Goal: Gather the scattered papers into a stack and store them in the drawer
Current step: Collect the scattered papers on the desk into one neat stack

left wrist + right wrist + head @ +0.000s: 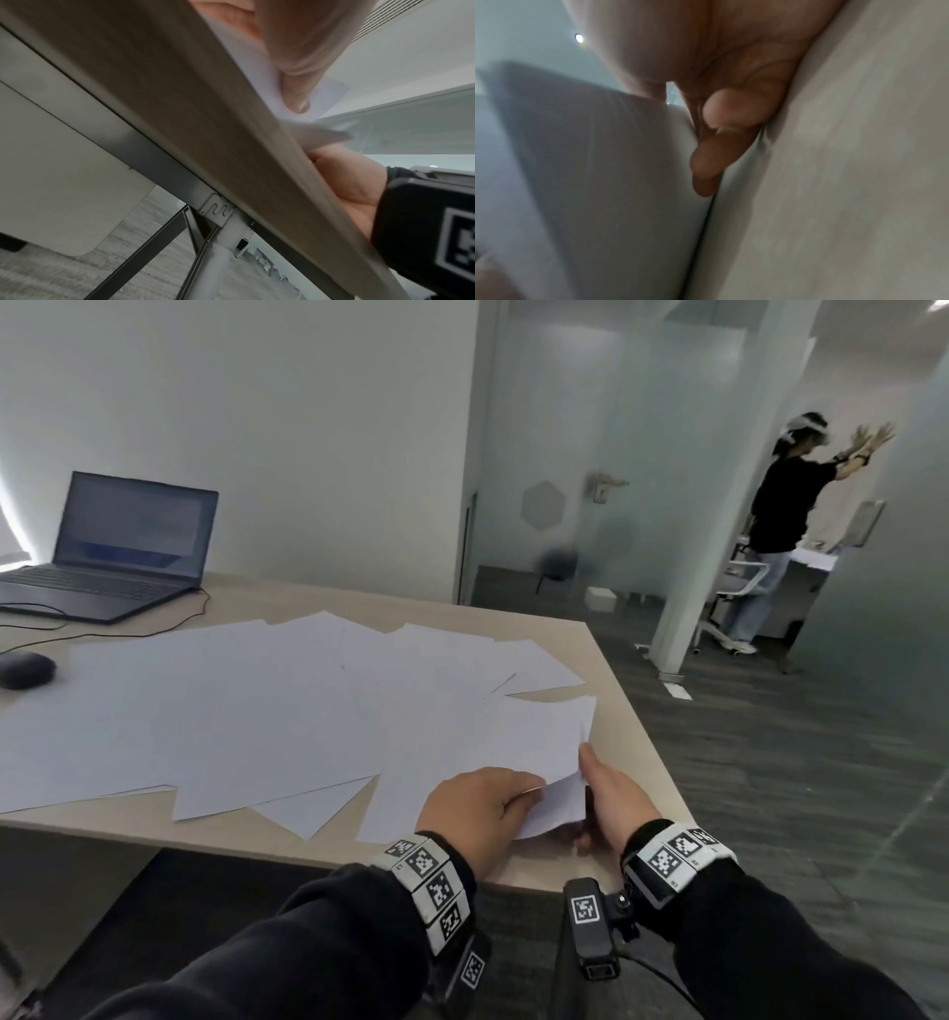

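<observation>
Two dark-sleeved forearms, each banded at the wrist with black-and-white square-coded markers, reach over the near edge of a pale wood-grain desk (606, 654). The left hand (475, 809) lies knuckles-up at the desk's near right corner, its fingers curled over a lifted white sheet of paper (557, 806), pinching it. The right hand (611, 796) stands on edge just beside that sheet, fingers straight and held together, touching the paper's right side and gripping nothing.

The scattered white papers (246, 711) cover most of the desk in one overlapping spread; the sheets overlap too much for an exact count, though more than ten corners show. Several hang a little past the near edge. One open dark laptop (120, 546) sits at the far left, with one dark computer mouse (25, 670) in front of it and a thin black cable (154, 629) running between them.

The room has plain white walls, frosted glass partitions and grey carpet. One person in a black top (785, 505) stands beyond the glass with both arms raised, near a white swivel chair (734, 598).

The left wrist view alone shows the desk's underside and its grey metal frame (164, 162). The right wrist view, blurred, shows the right hand's fingertips (731, 113) against paper; no drawer shows in any view.
</observation>
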